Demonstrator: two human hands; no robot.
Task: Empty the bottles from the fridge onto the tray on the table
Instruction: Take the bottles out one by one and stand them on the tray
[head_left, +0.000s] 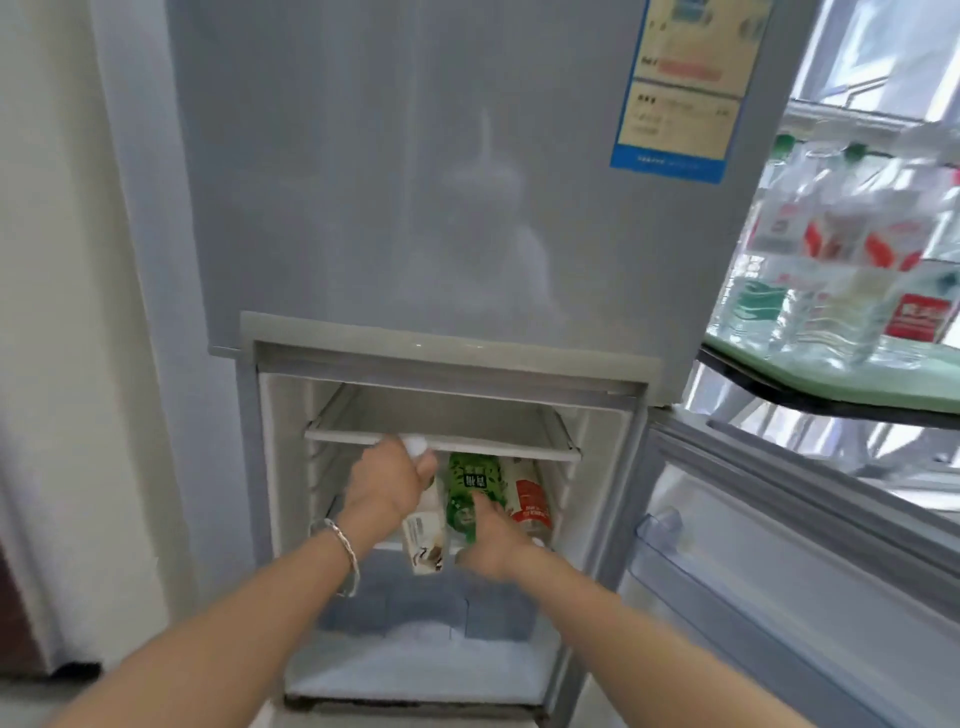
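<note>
In the head view, both hands reached into the open lower compartment of the fridge (447, 208) at the middle of the frame. The left hand (389, 480) was closed around a white-capped bottle (426, 540) with a pale label. Just right of it, the right hand (491, 540) gripped a green-labelled bottle (470, 493); a red-labelled bottle (532, 501) lay beside that. At the right edge, the tray (883, 374) already carried clear bottles (841, 249).
</note>
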